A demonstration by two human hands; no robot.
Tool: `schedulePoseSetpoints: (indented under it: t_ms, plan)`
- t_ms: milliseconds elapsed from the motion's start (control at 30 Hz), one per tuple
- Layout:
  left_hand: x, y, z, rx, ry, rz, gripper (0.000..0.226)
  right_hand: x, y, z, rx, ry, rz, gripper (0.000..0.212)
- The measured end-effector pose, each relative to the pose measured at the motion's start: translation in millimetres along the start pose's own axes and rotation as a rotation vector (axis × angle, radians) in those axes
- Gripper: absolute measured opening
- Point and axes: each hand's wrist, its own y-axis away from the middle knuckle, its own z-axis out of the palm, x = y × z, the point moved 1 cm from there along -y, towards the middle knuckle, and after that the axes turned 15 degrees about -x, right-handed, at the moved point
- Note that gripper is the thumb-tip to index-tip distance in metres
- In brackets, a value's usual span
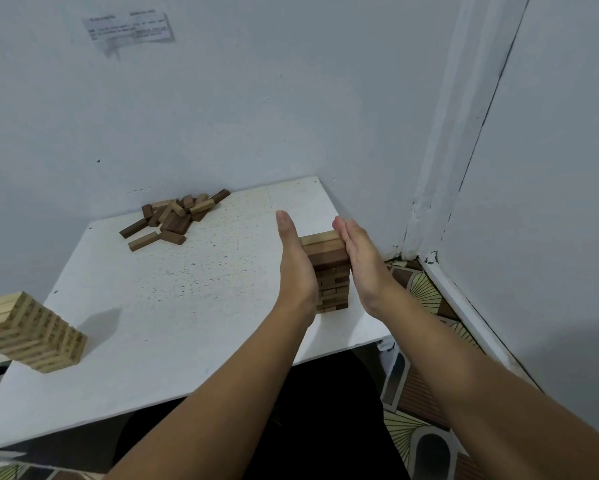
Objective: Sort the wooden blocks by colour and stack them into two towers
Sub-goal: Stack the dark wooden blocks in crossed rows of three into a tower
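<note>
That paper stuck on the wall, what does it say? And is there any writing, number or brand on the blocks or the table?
Paper sheet on the wall: several lines of printed text, too small and blurred to read.
Light tower, dark tower, loose blocks, table: no writing, number or brand visible.

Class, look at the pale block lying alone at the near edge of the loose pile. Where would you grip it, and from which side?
Pinch the pale block across its two long side faces near the middle, coming from above. It lies flat on the table, apart from the pile, so both long sides and the top are free; a middle pinch should keep it level.
</note>
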Motion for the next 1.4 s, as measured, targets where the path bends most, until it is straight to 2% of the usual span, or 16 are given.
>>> schedulePoseSetpoints:
  t_ms: [100, 200, 300, 400, 467, 600, 800, 900, 967, 1100, 1167, 1267, 1400]
  plan:
    - [-6, -6, -4, 0.000, -0.007, -0.001, 0.072, -1, 1, 1, -0.003, 0.019, 0.008, 0.064]
    - [-7, -7, -4, 0.003, -0.007, -0.007, 0.061, -2, 3, 2, 0.000, 0.018, 0.007, 0.063]
    - [-9, -6, -3, 0.012, -0.008, -0.002, 0.066, -2, 3, 2, 0.000, 0.018, 0.013, 0.063]
    - [-10, -7, -3, 0.014, 0.002, 0.007, 0.055, -2, 3, 2, -0.001, 0.023, 0.019, 0.063]
    - [-12, -8, -3, 0.014, 0.009, 0.012, 0.059, -2, 3, 2, -0.005, 0.030, 0.024, 0.063]
    - [-12, -10, -1, 0.001, 0.011, 0.021, 0.041, -1, 3, 1, -0.007, 0.036, 0.032, 0.063]
    - [-16, -12, -9, -0.008, -0.011, 0.047, 0.054, -4, 3, -3, 0.005, 0.047, 0.003, 0.061]
    - [-12, -17, -30, 0.007, -0.048, 0.078, 0.082, -12, 2, -8, 0.031, 0.109, -0.013, 0.056]
    - [-6, -21, -49, 0.070, -0.054, 0.088, 0.087, -20, -2, -10, 0.038, 0.168, -0.025, 0.055]
    - [12, -36, -94, 0.188, -0.086, 0.146, 0.081, -44, -19, -8, 0.046, 0.440, -0.052, 0.054]
    - [23, -40, -122, 0.207, -0.190, 0.158, 0.064, -61, -33, 2, 0.001, 0.623, -0.027, 0.051]
    - [31, -51, -171, 0.188, -0.560, 0.147, 0.038, -81, -62, 32, -0.152, 1.007, 0.051, 0.055]
    - [25, -69, -230, 0.197, -0.997, 0.068, 0.031, -79, -95, 70, -0.263, 1.378, 0.175, 0.056]
